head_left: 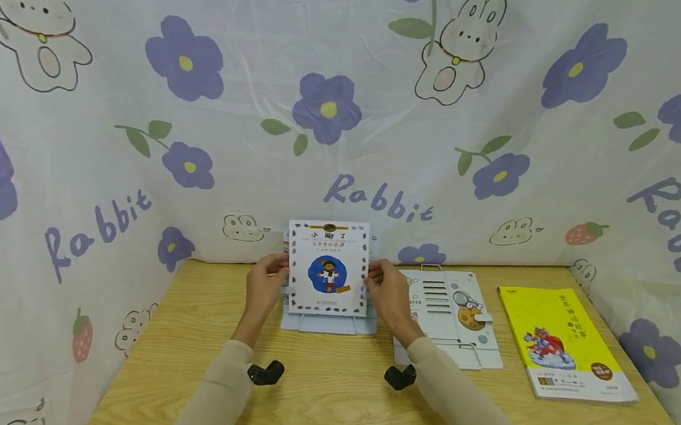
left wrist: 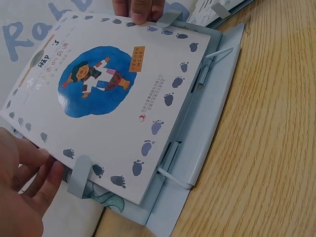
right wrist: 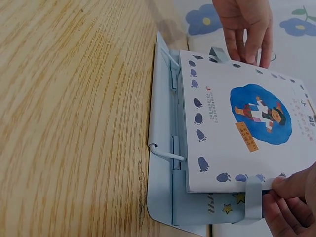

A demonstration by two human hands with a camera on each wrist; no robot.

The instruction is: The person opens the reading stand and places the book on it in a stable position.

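Note:
A white picture book (head_left: 327,270), its cover bordered with footprints around a blue patch and a small figure, leans upright on a light blue book stand (head_left: 328,325). My left hand (head_left: 266,284) pinches the book's left edge, thumb toward the front. On the opposite edge, my right hand (head_left: 391,294) grips with its thumb (right wrist: 284,186) on the cover and the other fingers behind. Side clips of the stand, such as the left clip (left wrist: 79,177), lap over the cover's edges. Wire holders (left wrist: 173,177) stand in front of its lower edge.
Right of the hands lies a second stand (head_left: 448,317) with an astronaut print. Beyond it is a yellow book (head_left: 564,340) with a white lower band. A patterned cloth (head_left: 250,127) hangs behind the wooden table (head_left: 320,404).

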